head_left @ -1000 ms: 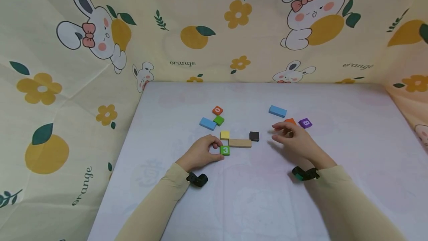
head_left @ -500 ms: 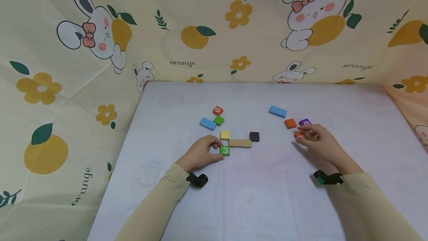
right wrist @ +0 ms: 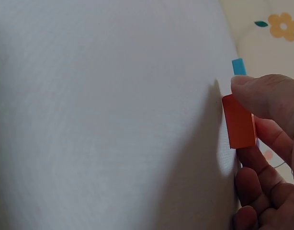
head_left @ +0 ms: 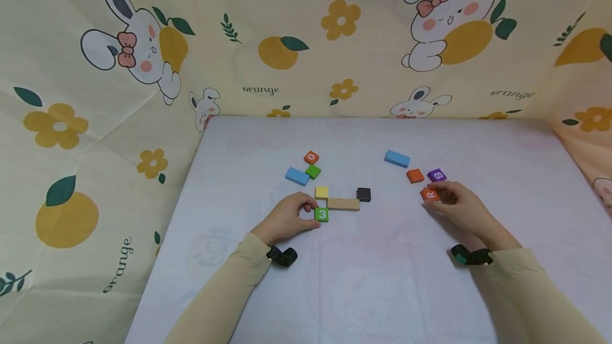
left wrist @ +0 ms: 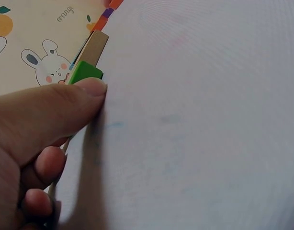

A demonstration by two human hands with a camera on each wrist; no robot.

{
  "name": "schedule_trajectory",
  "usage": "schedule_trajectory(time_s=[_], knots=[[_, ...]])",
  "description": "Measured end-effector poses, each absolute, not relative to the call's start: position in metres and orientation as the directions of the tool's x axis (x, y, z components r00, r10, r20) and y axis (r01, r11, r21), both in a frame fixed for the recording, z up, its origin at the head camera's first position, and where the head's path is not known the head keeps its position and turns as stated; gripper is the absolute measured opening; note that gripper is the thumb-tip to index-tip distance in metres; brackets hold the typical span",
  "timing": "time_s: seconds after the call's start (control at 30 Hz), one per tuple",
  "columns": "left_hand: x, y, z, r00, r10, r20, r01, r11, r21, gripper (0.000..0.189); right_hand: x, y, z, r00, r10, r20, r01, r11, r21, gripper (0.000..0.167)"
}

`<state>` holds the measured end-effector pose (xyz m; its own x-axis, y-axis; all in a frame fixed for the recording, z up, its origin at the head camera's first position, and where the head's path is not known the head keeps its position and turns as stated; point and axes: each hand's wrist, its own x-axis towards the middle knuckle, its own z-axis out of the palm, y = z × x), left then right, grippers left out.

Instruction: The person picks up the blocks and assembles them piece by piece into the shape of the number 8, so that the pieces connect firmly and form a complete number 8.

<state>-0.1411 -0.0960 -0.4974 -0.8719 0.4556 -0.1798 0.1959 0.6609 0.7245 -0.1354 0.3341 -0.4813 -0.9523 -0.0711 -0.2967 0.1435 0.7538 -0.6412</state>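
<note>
In the head view my left hand (head_left: pixel 287 217) pinches a green block marked 3 (head_left: pixel 321 215) between thumb and fingers. A plain wooden plank block (head_left: pixel 343 204) lies beside that block's upper right, with a yellow block (head_left: pixel 322 192) and a black block (head_left: pixel 364 195) near its two ends. On the right, my right hand (head_left: pixel 464 214) grips an orange block marked R (head_left: pixel 429 195). The right wrist view has the thumb on this orange block (right wrist: pixel 240 124). Close by lie a second orange block (head_left: pixel 415 175) and a purple block marked 8 (head_left: pixel 436 175).
A blue block (head_left: pixel 297 177) touches a green block (head_left: pixel 313 172), and an orange block marked 0 (head_left: pixel 311 157) sits behind them. Another blue block (head_left: pixel 397 158) lies at the back right. Patterned cloth (head_left: pixel 296 15) rises behind the white table (head_left: pixel 363 291).
My right hand has moved right from near the orange blocks to the R block and now grips it, its letter facing up in view. The left hand has stayed in place.
</note>
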Motion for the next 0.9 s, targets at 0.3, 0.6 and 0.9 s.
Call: schedule_trajectory(time_s=[0.3,0.6,0.9], knots=[[-0.141,-0.096,-0.499,-0.872,0.459,-0.172,0.204,0.659,0.724,0.033,-0.136,0.335,-0.482,-0.959,-0.070,-0.274,0.126,0.761,-0.637,0.074],[-0.141,-0.097,-0.498,-0.871,0.458,-0.176,0.196,0.653,0.732,0.034,-0.136,0.334,-0.483,-0.964,-0.069,-0.256,0.111,0.769,-0.629,0.077],[-0.141,-0.096,-0.498,-0.876,0.447,-0.183,0.182,0.656,0.732,0.034,-0.136,0.325,-0.480,-0.961,-0.083,-0.265,0.102,0.782,-0.615,0.073]])
